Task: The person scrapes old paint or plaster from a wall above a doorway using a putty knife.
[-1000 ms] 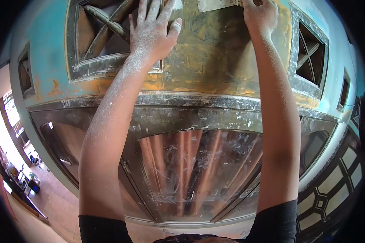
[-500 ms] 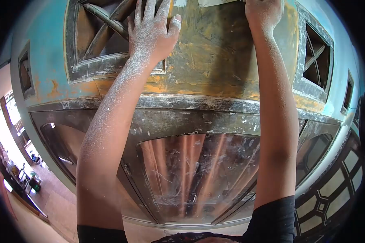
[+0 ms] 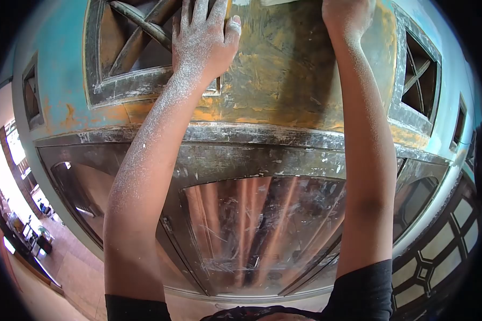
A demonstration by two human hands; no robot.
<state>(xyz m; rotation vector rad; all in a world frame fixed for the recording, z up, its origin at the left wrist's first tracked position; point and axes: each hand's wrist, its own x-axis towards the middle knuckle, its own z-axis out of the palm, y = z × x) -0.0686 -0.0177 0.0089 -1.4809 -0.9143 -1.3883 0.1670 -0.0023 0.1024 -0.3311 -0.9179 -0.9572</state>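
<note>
My left hand (image 3: 204, 43) is dusted with white powder up the forearm. Its fingers are stretched and apart, reaching up over the wall beside the wooden vent frame (image 3: 144, 83) with crossed slats. The fingertips run off the top edge of the view. My right hand (image 3: 351, 18) is up at the top edge, its fingers curled in and partly cut off; I cannot tell what it holds. Between the hands is a wall panel (image 3: 268, 80) with patchy yellow, orange and dark grey paint. A pale strip (image 3: 276, 2) shows at its top.
Below runs a worn wooden ledge (image 3: 251, 135) over a dark door with a glass pane (image 3: 262, 230) and pinkish curtain folds behind it. Another crossed-slat vent (image 3: 416, 77) is at right. A patterned dark grille (image 3: 428, 270) stands lower right. Turquoise wall (image 3: 64, 69) lies left.
Both arms have shifted slightly right in view, while the right hand sits a little higher and further left. Less of the pale strip shows at the top edge.
</note>
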